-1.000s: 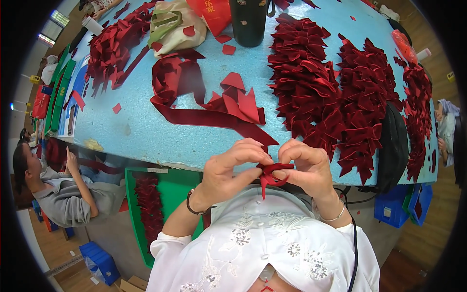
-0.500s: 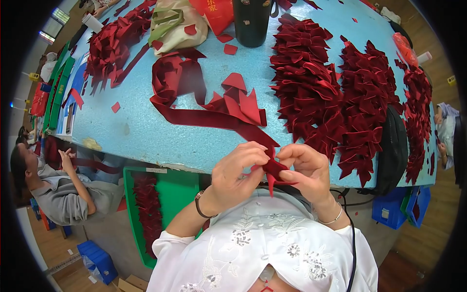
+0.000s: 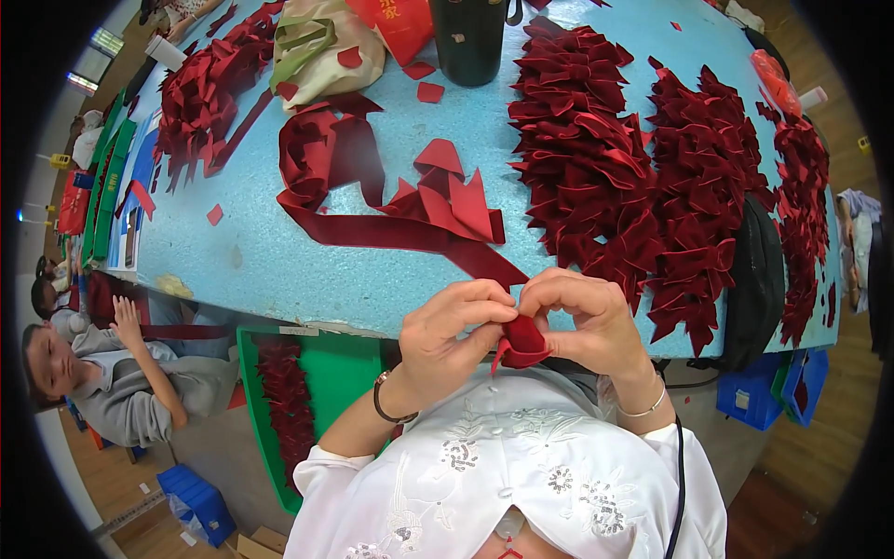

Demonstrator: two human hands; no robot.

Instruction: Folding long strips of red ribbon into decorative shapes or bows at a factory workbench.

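Just past the table's near edge, my left hand [image 3: 453, 321] and my right hand [image 3: 587, 317] pinch a dark red velvet ribbon [image 3: 523, 341] between them. The held part is folded into a loop, with a pointed tail hanging below. From my fingers the long ribbon strip [image 3: 391, 230] runs up and left across the table to a loose coil [image 3: 303, 158]. Cut and folded ribbon pieces [image 3: 461, 200] lie beside the strip. To the right, rows of finished velvet bows [image 3: 582, 158] are stacked tightly. My fingers hide part of the fold.
The blue table [image 3: 223, 256] also bears a dark tumbler [image 3: 468, 42], a cloth bag [image 3: 326, 56] and a ribbon heap [image 3: 200, 102]. A black bag [image 3: 752, 279] hangs at the right edge. Below stands a green crate [image 3: 345, 373] with bows inside. A co-worker [image 3: 140, 373] sits at left.
My hands have drawn closer together, and the ribbon between them is now folded into a rounder loop. The co-worker at left has turned their head and raised a hand.
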